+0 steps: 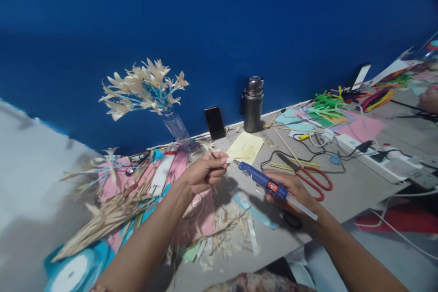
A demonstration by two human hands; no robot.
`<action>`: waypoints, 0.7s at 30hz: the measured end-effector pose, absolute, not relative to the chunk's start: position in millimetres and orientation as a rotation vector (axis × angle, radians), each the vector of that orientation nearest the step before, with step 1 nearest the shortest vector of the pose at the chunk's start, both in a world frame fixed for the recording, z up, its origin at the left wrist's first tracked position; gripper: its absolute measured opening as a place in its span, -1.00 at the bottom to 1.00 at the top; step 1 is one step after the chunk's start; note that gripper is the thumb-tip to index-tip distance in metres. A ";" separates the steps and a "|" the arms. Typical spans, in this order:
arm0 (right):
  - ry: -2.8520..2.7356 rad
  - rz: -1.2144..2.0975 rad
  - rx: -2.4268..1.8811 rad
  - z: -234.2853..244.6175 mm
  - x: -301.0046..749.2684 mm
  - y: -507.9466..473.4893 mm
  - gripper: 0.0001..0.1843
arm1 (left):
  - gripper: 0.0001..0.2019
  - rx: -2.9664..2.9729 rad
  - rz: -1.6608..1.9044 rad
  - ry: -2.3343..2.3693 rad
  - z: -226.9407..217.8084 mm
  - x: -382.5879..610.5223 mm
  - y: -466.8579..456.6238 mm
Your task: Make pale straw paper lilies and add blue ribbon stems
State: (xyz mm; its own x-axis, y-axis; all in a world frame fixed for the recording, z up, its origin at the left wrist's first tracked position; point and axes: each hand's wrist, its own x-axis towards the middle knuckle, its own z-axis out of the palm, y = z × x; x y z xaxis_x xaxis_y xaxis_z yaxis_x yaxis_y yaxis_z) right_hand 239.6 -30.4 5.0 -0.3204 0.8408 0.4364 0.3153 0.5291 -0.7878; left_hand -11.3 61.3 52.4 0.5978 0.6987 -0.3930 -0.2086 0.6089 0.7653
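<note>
My right hand is wrapped round a blue glue gun with a clear glue stick sticking out of its back. The nozzle points left at my left hand. That hand is closed in a pinch on a small pale strip of dried leaf, held just in front of the nozzle. Both hands hover over a grey table, above a heap of pale cuttings.
A clear vase of pale leaf flowers stands at the back by the blue wall. A phone, a metal flask, a yellow note, red scissors, a white power strip and coloured pipe cleaners lie around.
</note>
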 end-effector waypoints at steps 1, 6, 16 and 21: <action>-1.866 0.747 -0.956 6.3 239.3 -31.1 -0.51 | -0.76 0.735 0.588 0.755 52.7 -11.2 61.3; -1.847 0.729 -0.955 9.8 238.6 -32.8 -0.56 | -0.76 0.731 0.600 0.767 52.4 -11.2 60.8; -1.893 0.688 -0.964 5.1 237.2 -29.6 -0.63 | -0.74 0.716 0.610 0.765 50.1 -12.5 61.8; -1.923 0.711 -0.884 3.3 233.4 -29.8 -0.69 | -0.74 0.715 0.607 0.769 50.2 -11.2 61.5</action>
